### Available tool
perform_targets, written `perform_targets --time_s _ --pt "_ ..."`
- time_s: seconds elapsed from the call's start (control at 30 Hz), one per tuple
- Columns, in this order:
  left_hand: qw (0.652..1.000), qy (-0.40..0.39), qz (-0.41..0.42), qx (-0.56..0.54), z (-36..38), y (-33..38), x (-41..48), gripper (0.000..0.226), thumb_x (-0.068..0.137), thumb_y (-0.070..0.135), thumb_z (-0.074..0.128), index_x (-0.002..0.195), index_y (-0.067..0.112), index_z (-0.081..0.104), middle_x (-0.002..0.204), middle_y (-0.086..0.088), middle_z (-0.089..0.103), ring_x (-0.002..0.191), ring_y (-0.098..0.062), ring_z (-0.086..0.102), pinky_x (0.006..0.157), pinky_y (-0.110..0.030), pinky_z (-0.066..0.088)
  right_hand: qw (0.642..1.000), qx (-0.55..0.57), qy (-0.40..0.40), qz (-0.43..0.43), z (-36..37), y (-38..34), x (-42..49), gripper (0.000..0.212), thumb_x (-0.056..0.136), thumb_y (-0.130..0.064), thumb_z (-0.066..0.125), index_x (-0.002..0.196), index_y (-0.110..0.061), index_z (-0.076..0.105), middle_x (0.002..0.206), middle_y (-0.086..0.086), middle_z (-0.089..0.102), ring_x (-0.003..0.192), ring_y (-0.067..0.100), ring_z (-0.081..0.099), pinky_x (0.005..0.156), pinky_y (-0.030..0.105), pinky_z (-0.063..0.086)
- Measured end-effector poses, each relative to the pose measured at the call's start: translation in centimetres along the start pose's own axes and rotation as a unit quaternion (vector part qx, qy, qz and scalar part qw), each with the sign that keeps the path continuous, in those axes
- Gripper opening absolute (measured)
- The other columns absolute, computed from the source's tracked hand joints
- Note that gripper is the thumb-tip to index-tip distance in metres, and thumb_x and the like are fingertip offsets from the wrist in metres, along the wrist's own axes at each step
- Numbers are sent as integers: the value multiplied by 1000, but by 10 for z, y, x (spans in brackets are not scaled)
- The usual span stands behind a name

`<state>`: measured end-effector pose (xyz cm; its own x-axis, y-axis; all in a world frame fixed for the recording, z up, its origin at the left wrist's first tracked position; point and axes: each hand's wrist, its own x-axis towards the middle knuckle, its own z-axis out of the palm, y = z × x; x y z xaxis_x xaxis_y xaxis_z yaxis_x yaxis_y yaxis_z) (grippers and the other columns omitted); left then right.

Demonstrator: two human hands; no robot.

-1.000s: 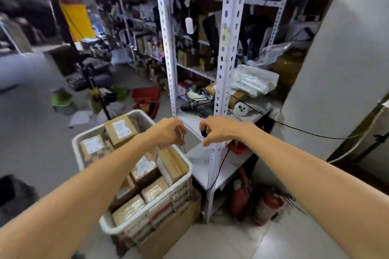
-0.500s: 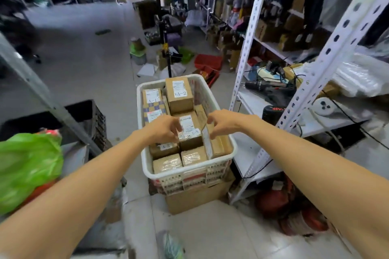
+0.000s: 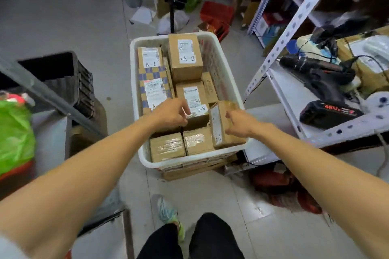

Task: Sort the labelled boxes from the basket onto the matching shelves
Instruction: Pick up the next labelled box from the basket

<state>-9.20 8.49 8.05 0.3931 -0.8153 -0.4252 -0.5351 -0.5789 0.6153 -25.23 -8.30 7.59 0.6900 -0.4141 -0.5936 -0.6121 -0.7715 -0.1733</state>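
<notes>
Fingers (image 3: 229, 115) of the right hand (image 3: 240, 125) are curled over the upended A-1 box (image 3: 217, 126) at the near right rim of the basket (image 3: 133, 82). Those of the left hand (image 3: 170, 114) are seen bent at the middle A-2 box (image 3: 192, 94) edge beside a dark gap (image 3: 196, 122); grip unclear

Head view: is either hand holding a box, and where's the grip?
Right hand grips the tilted A-1 box by its right side; left hand pinches the A-2 box at its near edge.
</notes>
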Motion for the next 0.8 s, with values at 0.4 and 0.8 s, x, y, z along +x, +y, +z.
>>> perform_targets --time_s 0.4,0.8 --pt "994 -60 -80 -48 59 -16 72 23 84 9 68 101 20 60 90 5 64 79 -4 59 70 -18 44 987 84 -37 130 54 42 79 91 90 -42 58 150 3 5 152 27 12 139 44 12 115 50 19" --pt "988 -43 -128 -80 76 -38 75 25 85 10 63 110 13 66 95 -2 66 88 -14 62 84 -29 51 985 132 -30 103 78 35 76 123 82 -43 72 147 -19 -30 151 22 -36 144 41 -21 116 56 7"
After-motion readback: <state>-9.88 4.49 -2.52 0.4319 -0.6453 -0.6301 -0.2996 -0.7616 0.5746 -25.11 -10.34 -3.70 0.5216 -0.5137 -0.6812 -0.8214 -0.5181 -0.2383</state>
